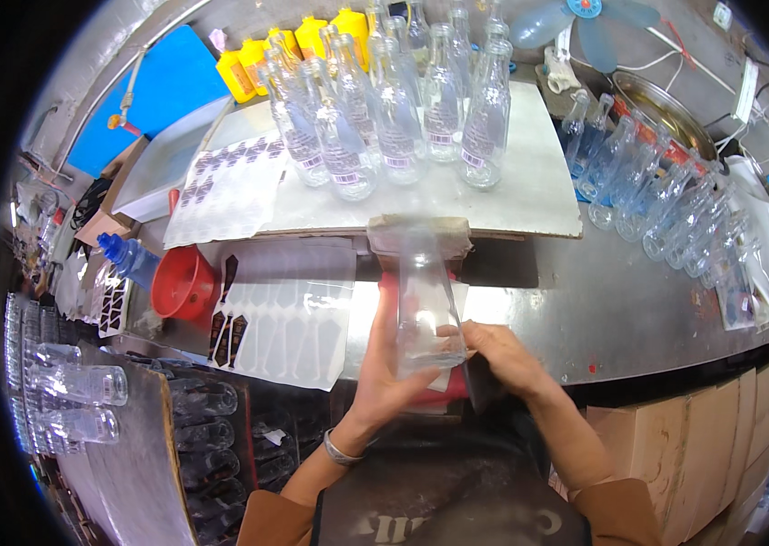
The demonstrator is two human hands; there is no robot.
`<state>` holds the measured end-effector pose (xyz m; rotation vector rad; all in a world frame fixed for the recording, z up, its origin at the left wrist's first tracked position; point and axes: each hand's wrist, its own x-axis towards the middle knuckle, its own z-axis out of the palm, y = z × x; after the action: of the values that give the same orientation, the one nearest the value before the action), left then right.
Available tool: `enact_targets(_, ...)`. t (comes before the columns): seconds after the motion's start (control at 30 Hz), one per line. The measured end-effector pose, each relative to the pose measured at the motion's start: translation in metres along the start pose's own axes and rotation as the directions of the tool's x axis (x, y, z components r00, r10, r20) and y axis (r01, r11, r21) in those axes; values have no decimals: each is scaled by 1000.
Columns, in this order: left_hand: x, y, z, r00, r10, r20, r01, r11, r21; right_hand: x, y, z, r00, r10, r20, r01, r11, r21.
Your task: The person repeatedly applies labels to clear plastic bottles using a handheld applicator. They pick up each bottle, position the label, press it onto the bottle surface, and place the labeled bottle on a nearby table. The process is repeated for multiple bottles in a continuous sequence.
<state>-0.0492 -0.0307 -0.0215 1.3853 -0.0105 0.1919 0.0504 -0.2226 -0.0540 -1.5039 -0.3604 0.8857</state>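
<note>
A clear glass bottle [424, 314] lies over a padded rest in front of me, its blurred neck pointing away. My left hand [386, 355] is closed around its left side, with the thumb across the lower end. At its right side, my right hand [503, 358] has bent fingers pinched together by the glass. A dark flat strip [486, 384] hangs below those fingers; its kind is unclear. The padded rest [419, 238] has a pale worn block under the neck and red material near my hands.
Upright glass bottles [400, 136] bearing labels crowd the raised white board [530, 196]. Left are a label sheet [298, 318] with a few dark labels, a red cup [186, 284] and a blue-capped bottle [125, 255]. More glass bottles [644, 196] stand right, above cardboard boxes [698, 437].
</note>
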Motion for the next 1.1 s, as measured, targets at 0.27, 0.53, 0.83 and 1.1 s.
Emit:
enact_targets(0.27,-15,-26,-19,975,208,77,-192,614,765,-31,-55,31,955,-284,-85,153,716,-681)
enact_targets(0.53,36,21,-117,922,386,-16,-206,525,826,-34,-41,7,942,-238,-239,26,757,-653)
enact_targets(0.83,224,37,-293,879,373,-296,278,103,955,-17,-34,-17,920,-265,-289,51,810,-584)
enact_targets(1.1,200,40,-274,907,262,-329,357,-66,932,-15,-27,-20,903,-304,-303,47,771,-635)
